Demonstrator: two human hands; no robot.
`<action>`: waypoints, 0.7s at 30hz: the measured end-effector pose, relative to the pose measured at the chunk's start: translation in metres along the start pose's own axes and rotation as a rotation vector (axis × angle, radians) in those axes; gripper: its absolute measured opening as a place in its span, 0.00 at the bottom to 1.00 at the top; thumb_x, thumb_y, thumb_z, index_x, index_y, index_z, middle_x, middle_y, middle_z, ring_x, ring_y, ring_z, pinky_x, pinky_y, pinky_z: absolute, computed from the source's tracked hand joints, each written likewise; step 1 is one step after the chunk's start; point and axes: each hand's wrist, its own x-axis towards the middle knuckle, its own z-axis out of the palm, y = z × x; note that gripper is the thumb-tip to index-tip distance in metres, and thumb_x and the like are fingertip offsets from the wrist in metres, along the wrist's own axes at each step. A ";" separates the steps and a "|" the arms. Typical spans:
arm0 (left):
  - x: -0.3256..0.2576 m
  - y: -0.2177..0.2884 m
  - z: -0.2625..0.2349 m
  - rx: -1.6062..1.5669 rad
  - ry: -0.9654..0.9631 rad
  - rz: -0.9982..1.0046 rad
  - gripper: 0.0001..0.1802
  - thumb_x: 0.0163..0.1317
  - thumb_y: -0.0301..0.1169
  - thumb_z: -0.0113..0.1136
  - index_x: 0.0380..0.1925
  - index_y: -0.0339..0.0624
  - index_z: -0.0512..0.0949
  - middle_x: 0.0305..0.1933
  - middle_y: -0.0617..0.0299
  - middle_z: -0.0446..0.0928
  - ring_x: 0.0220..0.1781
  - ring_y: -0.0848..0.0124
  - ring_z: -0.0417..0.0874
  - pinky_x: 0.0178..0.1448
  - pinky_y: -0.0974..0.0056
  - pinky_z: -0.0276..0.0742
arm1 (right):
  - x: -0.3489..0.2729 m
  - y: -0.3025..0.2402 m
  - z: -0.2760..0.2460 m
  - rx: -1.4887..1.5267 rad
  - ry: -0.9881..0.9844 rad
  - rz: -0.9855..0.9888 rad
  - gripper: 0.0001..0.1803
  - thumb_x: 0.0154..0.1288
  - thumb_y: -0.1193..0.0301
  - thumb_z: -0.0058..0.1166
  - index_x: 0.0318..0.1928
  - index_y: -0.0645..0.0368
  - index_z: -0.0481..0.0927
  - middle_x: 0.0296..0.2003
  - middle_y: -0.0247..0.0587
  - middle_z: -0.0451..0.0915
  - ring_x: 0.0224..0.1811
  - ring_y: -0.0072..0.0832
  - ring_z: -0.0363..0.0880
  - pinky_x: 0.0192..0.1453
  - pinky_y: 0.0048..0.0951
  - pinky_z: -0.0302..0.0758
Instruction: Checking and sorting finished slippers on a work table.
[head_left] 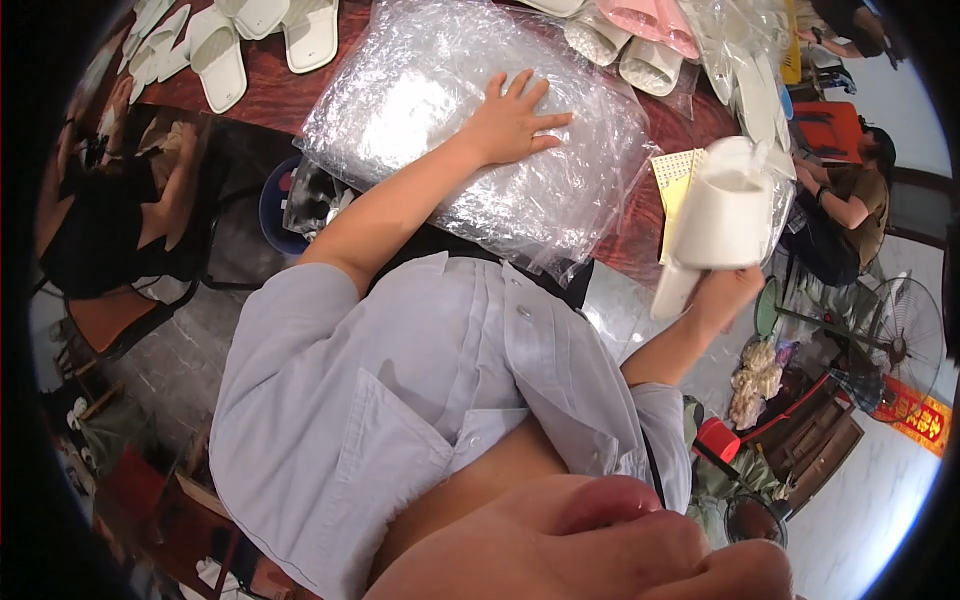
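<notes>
My left hand [515, 122] lies flat with its fingers spread on a thick stack of clear plastic bags [400, 120] on the table. At the table's right edge, my right hand [728, 296] is closed around white slippers [722, 222], seemingly a pair held together and tilted. Part of the grip is hidden behind them. Just left of the slippers, a yellow sheet of small labels [676, 185] rests at the table's edge, partly covered by them.
White slippers [218, 62] lie at the far left of the dark red table [275, 95]. More slippers, one pink [655, 22], and bagged ones [755, 90] crowd the far right. A blue bucket [275, 215] stands below. Other people sit left and right; a fan [900, 335] stands right.
</notes>
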 end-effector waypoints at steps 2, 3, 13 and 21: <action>0.001 -0.001 0.001 0.036 -0.050 0.004 0.28 0.74 0.62 0.46 0.72 0.87 0.68 0.78 0.47 0.63 0.83 0.42 0.53 0.79 0.30 0.45 | -0.005 -0.033 0.009 0.312 -0.057 0.051 0.14 0.66 0.82 0.55 0.50 0.65 0.86 0.47 0.46 0.87 0.42 0.30 0.84 0.50 0.33 0.81; 0.001 -0.001 0.001 0.041 -0.065 0.006 0.27 0.73 0.60 0.48 0.72 0.85 0.69 0.78 0.47 0.63 0.82 0.42 0.53 0.78 0.30 0.45 | -0.007 -0.051 0.018 0.435 -0.228 -0.024 0.15 0.65 0.81 0.55 0.51 0.65 0.86 0.48 0.47 0.87 0.44 0.31 0.84 0.51 0.34 0.80; 0.001 0.002 -0.002 0.082 -0.063 0.031 0.27 0.75 0.52 0.50 0.73 0.81 0.67 0.76 0.47 0.62 0.80 0.41 0.54 0.76 0.28 0.47 | -0.049 -0.136 0.247 0.409 -1.313 -0.243 0.22 0.60 0.78 0.58 0.57 0.59 0.82 0.53 0.61 0.83 0.51 0.47 0.84 0.60 0.43 0.76; 0.002 -0.007 0.010 -0.589 0.303 0.026 0.36 0.71 0.55 0.55 0.75 0.59 0.64 0.77 0.52 0.65 0.82 0.52 0.58 0.84 0.44 0.46 | 0.002 -0.031 0.239 -0.178 -0.292 -0.426 0.14 0.57 0.82 0.53 0.43 0.64 0.87 0.41 0.58 0.84 0.46 0.56 0.82 0.52 0.46 0.78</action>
